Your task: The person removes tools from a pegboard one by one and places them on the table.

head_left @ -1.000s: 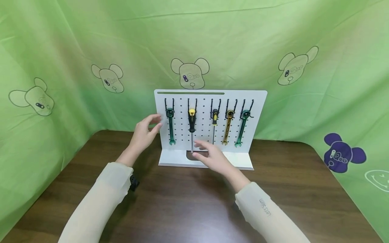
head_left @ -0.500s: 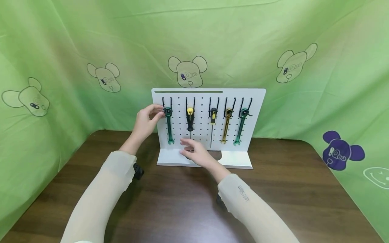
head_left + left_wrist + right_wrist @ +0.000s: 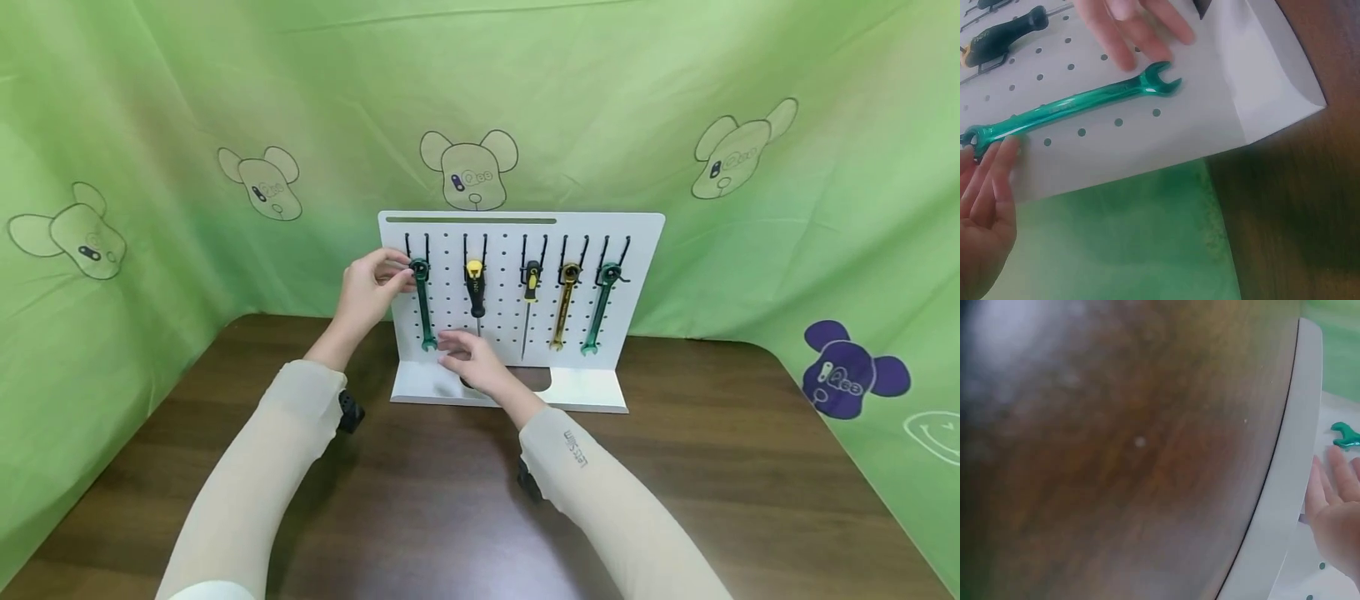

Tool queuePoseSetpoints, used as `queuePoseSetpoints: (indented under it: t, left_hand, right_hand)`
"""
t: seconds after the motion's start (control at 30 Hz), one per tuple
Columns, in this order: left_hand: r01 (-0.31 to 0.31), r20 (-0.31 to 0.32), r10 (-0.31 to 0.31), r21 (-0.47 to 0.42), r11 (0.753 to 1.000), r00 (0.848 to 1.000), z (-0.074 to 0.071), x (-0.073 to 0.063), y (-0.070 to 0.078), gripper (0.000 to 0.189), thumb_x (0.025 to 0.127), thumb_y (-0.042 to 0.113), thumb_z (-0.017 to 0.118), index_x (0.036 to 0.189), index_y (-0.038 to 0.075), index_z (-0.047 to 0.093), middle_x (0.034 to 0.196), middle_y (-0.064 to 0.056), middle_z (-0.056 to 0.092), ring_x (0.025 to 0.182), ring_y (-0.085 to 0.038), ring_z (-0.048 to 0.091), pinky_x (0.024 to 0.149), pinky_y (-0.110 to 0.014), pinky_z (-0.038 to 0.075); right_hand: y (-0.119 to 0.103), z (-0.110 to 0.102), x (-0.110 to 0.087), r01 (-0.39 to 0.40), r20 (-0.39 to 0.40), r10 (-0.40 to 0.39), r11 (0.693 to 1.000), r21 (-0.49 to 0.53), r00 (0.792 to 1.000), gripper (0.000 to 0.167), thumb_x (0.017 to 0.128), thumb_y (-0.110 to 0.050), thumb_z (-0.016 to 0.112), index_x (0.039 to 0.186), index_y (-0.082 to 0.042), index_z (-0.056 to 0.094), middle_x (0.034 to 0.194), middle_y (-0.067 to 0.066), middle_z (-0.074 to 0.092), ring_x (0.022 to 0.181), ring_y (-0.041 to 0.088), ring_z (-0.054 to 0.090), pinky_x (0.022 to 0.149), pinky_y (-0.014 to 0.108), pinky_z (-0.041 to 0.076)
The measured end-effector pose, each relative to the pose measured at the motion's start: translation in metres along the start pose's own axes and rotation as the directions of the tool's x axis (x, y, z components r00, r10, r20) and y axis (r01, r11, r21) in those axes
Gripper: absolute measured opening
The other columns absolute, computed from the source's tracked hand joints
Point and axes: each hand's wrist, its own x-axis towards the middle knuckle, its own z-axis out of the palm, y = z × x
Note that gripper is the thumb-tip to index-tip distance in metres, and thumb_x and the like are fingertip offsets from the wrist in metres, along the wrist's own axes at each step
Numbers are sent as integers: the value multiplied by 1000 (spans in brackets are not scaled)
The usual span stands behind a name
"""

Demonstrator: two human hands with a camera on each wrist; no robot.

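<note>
A green combination wrench (image 3: pixel 423 304) hangs by its ring end from the leftmost hook of a white pegboard (image 3: pixel 502 321). My left hand (image 3: pixel 369 287) is at that ring end, fingertips up against the wrench's side in the left wrist view; its thumb is mostly out of that view. Near the wrench's lower, open-ended jaw is my right hand (image 3: pixel 474 362), fingers spread and slightly bent, holding nothing. In the left wrist view, the right fingers (image 3: pixel 1129 37) come close to the open end of the wrench (image 3: pixel 1085 103); whether they touch is unclear.
On other hooks hang a black-and-yellow screwdriver (image 3: pixel 476 287), a smaller screwdriver (image 3: pixel 532 283), a gold wrench (image 3: pixel 565 308) and another green wrench (image 3: pixel 602 310). The pegboard stands on a brown wooden table (image 3: pixel 450 500), before a green cloth backdrop (image 3: pixel 337 100).
My left hand has moved right, up to the ring end of the leftmost green wrench. My right hand has moved left, from below the screwdrivers toward that wrench's lower end.
</note>
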Motion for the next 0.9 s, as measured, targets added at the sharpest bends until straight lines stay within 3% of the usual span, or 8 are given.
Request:
queuePoseSetpoints:
  t: [0.23,0.47,0.9]
  left_hand:
    - [15,-46,-14,36,999,999,6,5,1,14,92,5,69,105,-1,66,96,-20,75,82,-30,75,69,-20,56]
    - [29,-82,-26,27,999,996,7,5,1,14,89,4,72,101,-1,66,94,-20,75,75,-20,74,67,-18,56]
    - [59,-38,-60,-30,998,997,6,3,2,22,89,2,72,109,-2,64,101,-23,74,74,-3,66,69,-14,53]
  right_hand:
    - [3,-1,2,27,-12,-27,1000,-15,1000,45,95,-3,62,139,0,53,128,22,64,116,35,63,101,41,52]
    - [4,1,8,58,56,-55,996,-63,997,44,94,-3,64,137,-1,56,121,20,68,112,32,65,100,38,53]
    - [1,6,8,102,57,-101,995,-20,993,28,90,1,68,117,10,66,101,24,73,95,29,72,88,31,56]
